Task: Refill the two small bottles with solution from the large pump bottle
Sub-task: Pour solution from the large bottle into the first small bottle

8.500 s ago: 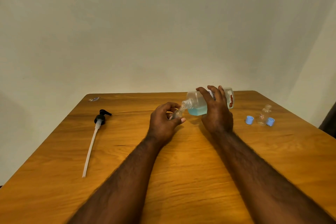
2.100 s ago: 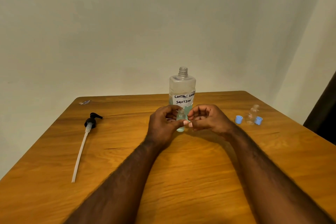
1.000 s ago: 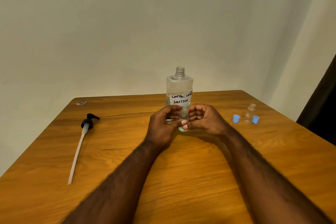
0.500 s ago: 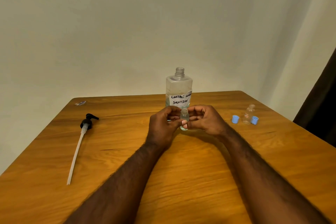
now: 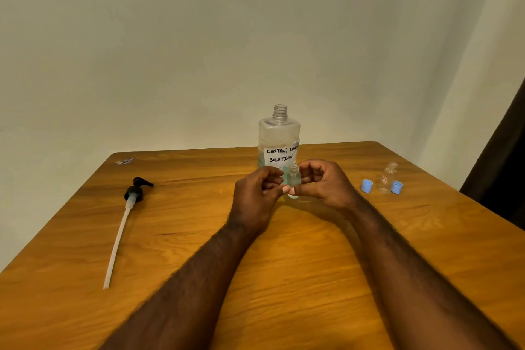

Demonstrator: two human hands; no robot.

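Note:
A small clear bottle [image 5: 294, 179] with pale blue liquid and an uncapped neck stands upright at the table's middle. My left hand [image 5: 255, 199] pinches it from the left and my right hand [image 5: 324, 183] pinches it from the right. Just behind it stands the large clear bottle [image 5: 279, 136], uncapped, with a handwritten white label and a little blue solution low down. A second small clear bottle [image 5: 385, 179] stands at the right between two blue caps [image 5: 367, 186] [image 5: 397, 187].
The black pump head [image 5: 135, 192] with its long white tube lies on the left of the wooden table [image 5: 284, 264]. A small scrap [image 5: 125, 161] sits at the far left corner. A dark curtain [image 5: 505, 173] hangs at the right edge.
8.5 s ago my right hand tilted the large bottle over the small one in my left. The large bottle now stands upright and both hands hold the small bottle; little changed lately.

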